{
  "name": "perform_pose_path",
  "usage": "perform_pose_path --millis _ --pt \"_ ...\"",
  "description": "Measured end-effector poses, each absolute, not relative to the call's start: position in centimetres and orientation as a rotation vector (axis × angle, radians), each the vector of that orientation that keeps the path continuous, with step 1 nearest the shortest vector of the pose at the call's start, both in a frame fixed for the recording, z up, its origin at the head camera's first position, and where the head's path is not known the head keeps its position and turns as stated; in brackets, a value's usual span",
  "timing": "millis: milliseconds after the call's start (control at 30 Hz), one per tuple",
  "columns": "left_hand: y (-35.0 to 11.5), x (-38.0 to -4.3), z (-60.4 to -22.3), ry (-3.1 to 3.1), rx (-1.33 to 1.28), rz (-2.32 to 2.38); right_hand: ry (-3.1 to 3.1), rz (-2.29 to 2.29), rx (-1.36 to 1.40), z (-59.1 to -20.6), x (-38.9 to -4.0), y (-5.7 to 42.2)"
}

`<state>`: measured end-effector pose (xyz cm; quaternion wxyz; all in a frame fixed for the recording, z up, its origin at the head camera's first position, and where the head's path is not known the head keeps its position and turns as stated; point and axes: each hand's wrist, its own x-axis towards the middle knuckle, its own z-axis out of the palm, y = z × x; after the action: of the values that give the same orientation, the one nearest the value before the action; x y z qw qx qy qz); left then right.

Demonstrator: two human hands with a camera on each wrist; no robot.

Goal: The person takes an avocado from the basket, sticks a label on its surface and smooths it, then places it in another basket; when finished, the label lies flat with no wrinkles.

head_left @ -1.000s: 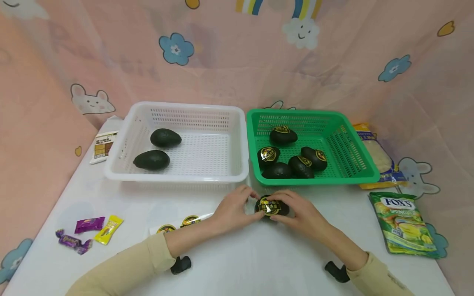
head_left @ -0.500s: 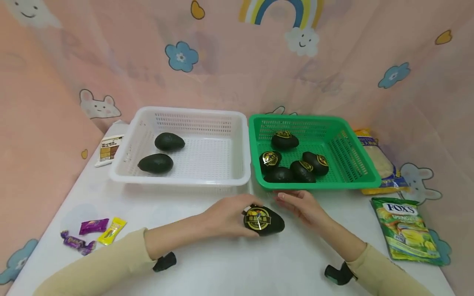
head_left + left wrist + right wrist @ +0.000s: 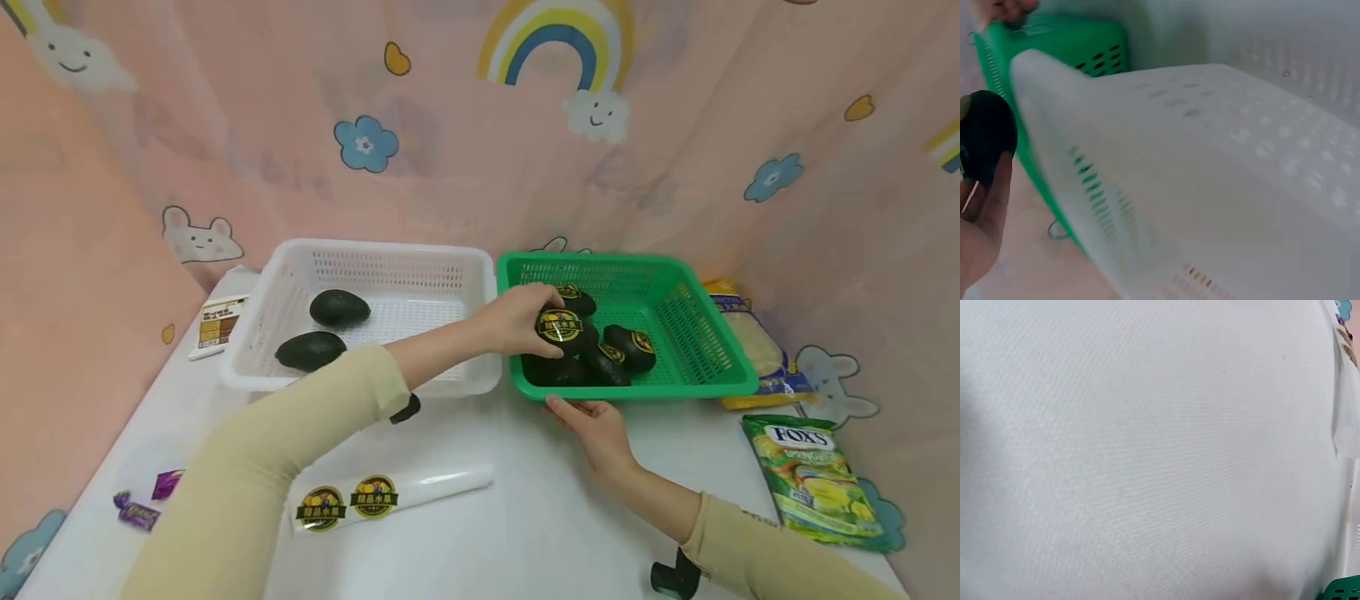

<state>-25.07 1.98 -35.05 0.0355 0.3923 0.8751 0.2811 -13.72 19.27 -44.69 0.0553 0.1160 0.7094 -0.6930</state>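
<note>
My left hand (image 3: 521,321) grips a dark avocado (image 3: 581,337) with a black-and-gold label above the front left part of the green basket (image 3: 697,390). In the left wrist view, the fingers (image 3: 999,194) wrap around this avocado (image 3: 991,134). Beneath and around it, several other avocados (image 3: 630,348) lie in the basket, most showing a similar label. My right hand (image 3: 603,437) is at the basket's front rim, its fingertips touching the edge and holding no fruit. Two unlabelled avocados (image 3: 309,351) lie in the white basket (image 3: 360,247) to the left.
A curling white label strip (image 3: 442,483) bearing two round labels lies in front. Purple-wrapped candies (image 3: 138,512) lie by the left sleeve. A green Fox's bag (image 3: 813,479) and a yellow-blue packet (image 3: 757,342) are at right; a small white packet (image 3: 217,325) is at far left.
The labelled avocado was between both hands, then in the left hand alone, which has carried it up over the green basket. The right hand has moved to the basket's front rim.
</note>
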Motion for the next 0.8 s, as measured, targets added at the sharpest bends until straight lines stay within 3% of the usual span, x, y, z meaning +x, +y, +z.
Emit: perform_pose_path --millis 233,467,633,800 --pt "2.2 -24.0 -37.3 2.682 1.043 0.941 2.145 -2.115 0.350 -45.2 -13.5 18.9" --pt "-4.7 -17.5 -38.1 2.262 1.224 1.254 2.083 -1.986 0.180 -44.3 -13.0 19.0" --pt "-10.9 -13.5 -41.6 2.062 0.797 1.371 2.072 -1.605 -0.380 -41.5 -13.6 16.9" --pt "-15.1 -13.1 -44.0 1.985 0.230 1.692 2.129 -1.209 -0.986 -35.5 -18.5 11.1"
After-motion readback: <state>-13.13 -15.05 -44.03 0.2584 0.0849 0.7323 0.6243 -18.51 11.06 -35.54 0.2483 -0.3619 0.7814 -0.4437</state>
